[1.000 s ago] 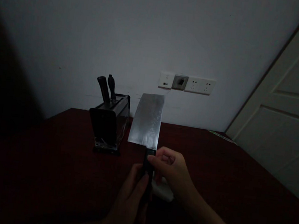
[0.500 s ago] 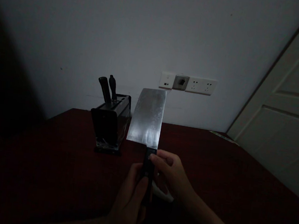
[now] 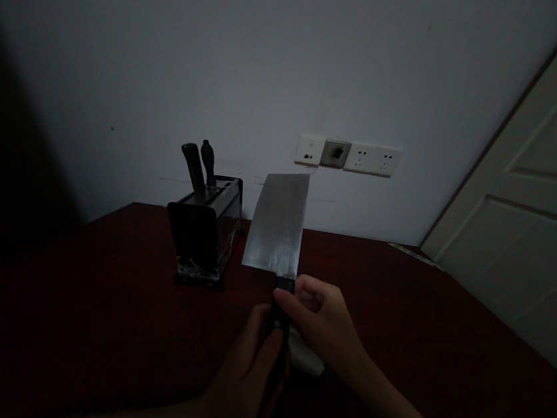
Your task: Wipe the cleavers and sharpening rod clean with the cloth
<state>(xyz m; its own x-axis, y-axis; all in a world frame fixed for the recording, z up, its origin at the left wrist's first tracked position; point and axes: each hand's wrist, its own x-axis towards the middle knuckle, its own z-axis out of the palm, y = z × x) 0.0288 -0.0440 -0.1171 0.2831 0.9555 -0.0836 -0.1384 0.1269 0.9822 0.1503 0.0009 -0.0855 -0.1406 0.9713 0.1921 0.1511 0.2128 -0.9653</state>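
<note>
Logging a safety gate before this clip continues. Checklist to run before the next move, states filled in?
1. Left hand on the handle: ok, wrapped around its lower part.
2. Right hand gripping: cannot tell; thumb lies on the upper handle, other fingers partly hidden.
3. Right fingers clear of the blade: cannot tell, very near its base.
4. Knife block stable: ok as seen, upright on the table, two handles sticking out.
5. White item free of the right hand: cannot tell, partly hidden behind it.
6. Lighting: not ok, scene very dim.
</note>
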